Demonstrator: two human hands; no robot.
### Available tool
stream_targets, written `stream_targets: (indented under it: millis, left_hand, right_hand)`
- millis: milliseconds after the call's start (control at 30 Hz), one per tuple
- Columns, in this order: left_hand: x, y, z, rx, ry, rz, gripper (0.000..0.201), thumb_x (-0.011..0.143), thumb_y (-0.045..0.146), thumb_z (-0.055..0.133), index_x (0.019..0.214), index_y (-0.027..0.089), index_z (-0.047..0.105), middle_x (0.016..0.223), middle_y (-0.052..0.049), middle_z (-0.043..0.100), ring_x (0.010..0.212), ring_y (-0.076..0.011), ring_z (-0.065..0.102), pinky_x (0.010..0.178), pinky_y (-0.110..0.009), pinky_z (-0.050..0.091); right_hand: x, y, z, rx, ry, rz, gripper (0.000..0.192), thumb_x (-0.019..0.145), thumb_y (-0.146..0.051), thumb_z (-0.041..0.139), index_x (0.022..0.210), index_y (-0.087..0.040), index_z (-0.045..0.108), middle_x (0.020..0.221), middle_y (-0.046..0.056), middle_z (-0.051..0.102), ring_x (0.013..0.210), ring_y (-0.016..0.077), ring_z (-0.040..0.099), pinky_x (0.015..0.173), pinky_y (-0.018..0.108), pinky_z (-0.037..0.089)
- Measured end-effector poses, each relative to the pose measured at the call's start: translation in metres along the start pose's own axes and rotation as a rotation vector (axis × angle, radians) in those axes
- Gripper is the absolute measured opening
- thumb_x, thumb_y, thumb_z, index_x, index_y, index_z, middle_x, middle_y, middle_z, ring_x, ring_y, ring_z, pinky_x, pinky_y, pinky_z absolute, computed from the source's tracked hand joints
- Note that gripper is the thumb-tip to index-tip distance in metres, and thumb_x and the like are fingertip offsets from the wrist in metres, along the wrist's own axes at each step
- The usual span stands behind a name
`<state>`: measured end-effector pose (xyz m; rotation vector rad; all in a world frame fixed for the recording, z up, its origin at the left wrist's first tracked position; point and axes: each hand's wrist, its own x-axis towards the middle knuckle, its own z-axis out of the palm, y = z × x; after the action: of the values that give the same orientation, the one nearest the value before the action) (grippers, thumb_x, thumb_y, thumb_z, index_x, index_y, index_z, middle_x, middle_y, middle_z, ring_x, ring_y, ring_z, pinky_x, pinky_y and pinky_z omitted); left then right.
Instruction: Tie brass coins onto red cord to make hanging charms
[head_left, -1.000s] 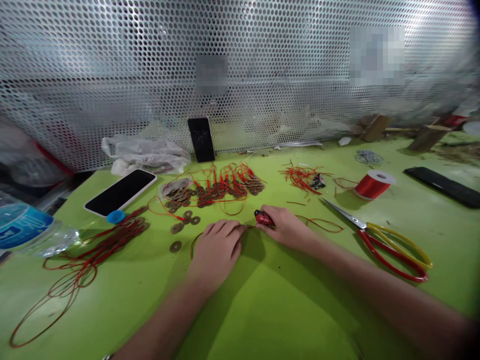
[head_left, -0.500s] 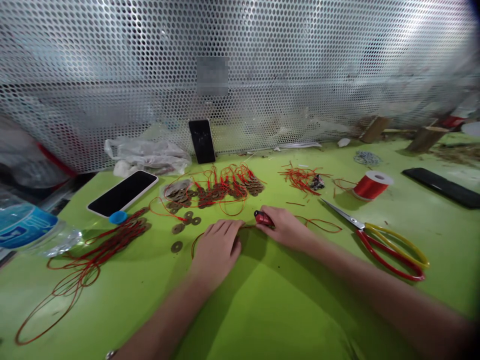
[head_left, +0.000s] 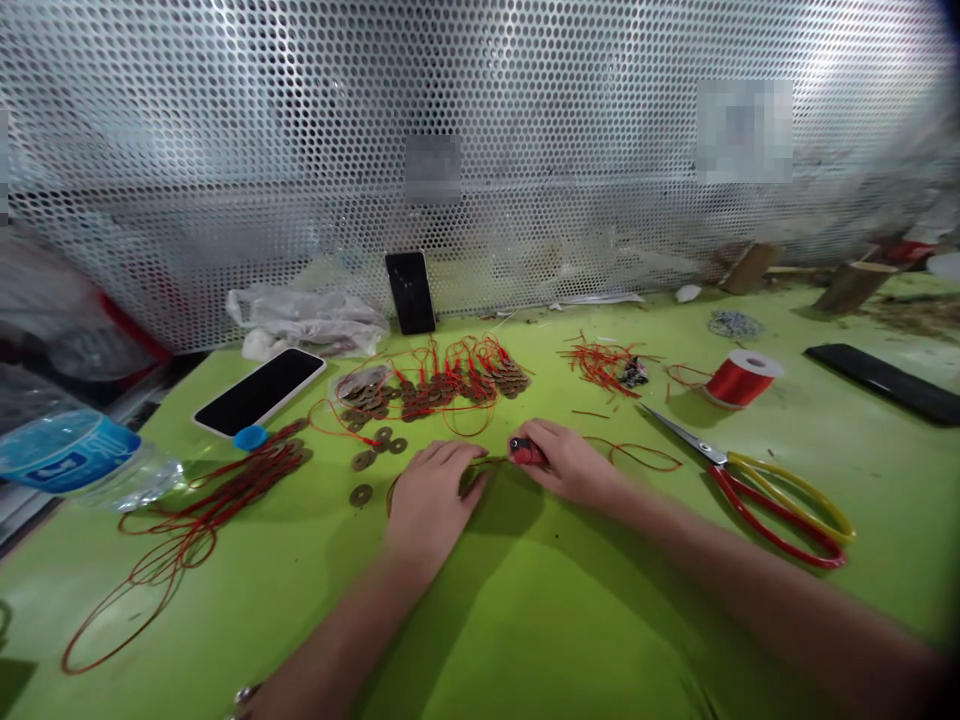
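On the smooth lime-green surface (head_left: 525,620), the left hand (head_left: 429,497) lies palm down with its fingers spread flat, pressing on a thin loop of red cord (head_left: 395,487) that curves out from under it; it pins the cord rather than closing round it. The right hand (head_left: 571,462) has its grip curled shut on a small red lighter (head_left: 523,451), a short glossy cylinder with a dark tip, held just beside the left fingertips near the middle of the surface. A second slack loop of red cord (head_left: 637,455) trails to the right of that hand. Behind the hands sits a cluster of round bronze-coloured coins strung on red cord (head_left: 431,385), and a few loose coins (head_left: 363,478) with holes in their centres lie to the left. Long red-and-yellow-handled scissors (head_left: 757,485) with shiny steel blades rest on the right, near a spool of red thread (head_left: 740,378). A flat black phone (head_left: 260,391) lies on the left, and another phone (head_left: 410,291) leans upright against the perforated metal screen (head_left: 480,120). A tangle of long red cords (head_left: 187,520) sprawls at the left, beside a clear plastic bottle (head_left: 71,455) lying on its side.
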<state>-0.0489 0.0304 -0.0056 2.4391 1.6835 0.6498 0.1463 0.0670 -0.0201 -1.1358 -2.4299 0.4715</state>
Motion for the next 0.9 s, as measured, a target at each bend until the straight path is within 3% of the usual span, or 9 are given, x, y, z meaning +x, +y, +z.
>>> stream_targets:
  millis: [300,800,900]
  left_hand:
    - [-0.0009,-0.0015,0.0007,0.000,0.017,0.021,0.011,0.084,0.025,0.056,0.085,0.020,0.066,0.087,-0.002,0.071,0.083,-0.0201,0.062,0.078,-0.035,0.046]
    - [-0.0021,0.0036,-0.0012,0.072,0.029,0.053,0.011,0.084,0.020,0.055,0.080,0.019,0.065,0.082,-0.001,0.071,0.080,-0.0201,0.063,0.075,-0.034,0.044]
    - [-0.0035,0.0009,0.0004,0.083,0.029,0.063,0.011,0.083,0.021,0.056,0.091,0.020,0.064,0.092,-0.002,0.070,0.088,-0.0212,0.062,0.079,-0.035,0.043]
  right_hand:
    - [-0.0016,-0.0002,0.0033,0.068,0.076,-0.068,0.016,0.077,-0.009,0.051,0.091,-0.015,0.053,0.086,0.008,0.060,0.078,0.0174,0.055,0.070,0.027,0.042]
    - [-0.0030,-0.0016,0.0025,0.059,0.085,-0.125,0.020,0.076,-0.007,0.050,0.092,-0.017,0.054,0.085,0.007,0.059,0.076,0.0172,0.055,0.068,0.026,0.043]
    - [-0.0036,-0.0005,0.0030,0.057,0.096,-0.128,0.020,0.076,-0.008,0.050,0.094,-0.017,0.054,0.085,0.007,0.059,0.076,0.0175,0.055,0.068,0.027,0.043]
